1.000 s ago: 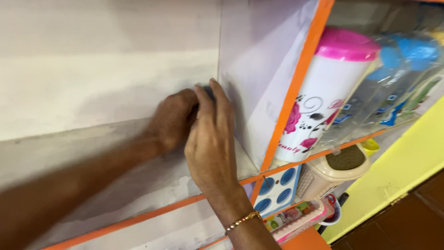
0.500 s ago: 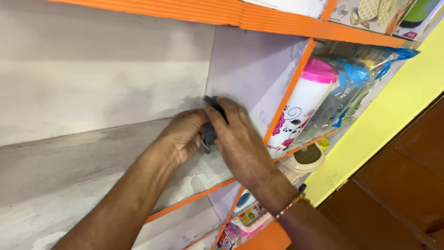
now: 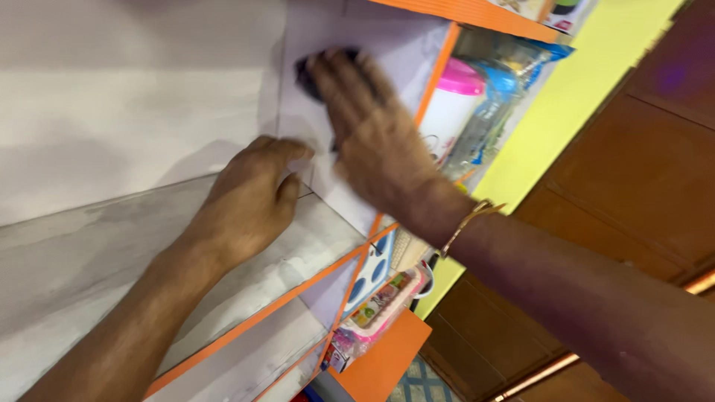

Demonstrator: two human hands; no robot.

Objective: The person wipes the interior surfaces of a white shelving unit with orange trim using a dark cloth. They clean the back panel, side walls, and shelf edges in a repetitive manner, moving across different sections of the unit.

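My right hand point(image 3: 372, 126) presses a small dark object point(image 3: 307, 73), perhaps a cloth or pad, flat against the pale side panel point(image 3: 387, 45) of a shelf compartment, high up near its top. Most of the object is hidden under my fingers, and the hand is blurred. A thin gold bangle point(image 3: 468, 221) circles that wrist. My left hand point(image 3: 249, 201) rests lower on the white shelf board point(image 3: 97, 260), fingers curled loosely toward the back corner, holding nothing.
Orange trim point(image 3: 261, 316) edges the shelves. The neighbouring compartment holds a white cup with a pink lid point(image 3: 454, 97) and blue-wrapped bottles point(image 3: 499, 97). Toys in packets point(image 3: 376, 305) sit below. A yellow wall point(image 3: 588, 89) and brown wooden door point(image 3: 640, 193) lie to the right.
My right hand has slid the dark object up the side panel from the shelf corner. My left hand has let go of it and stayed low on the board.
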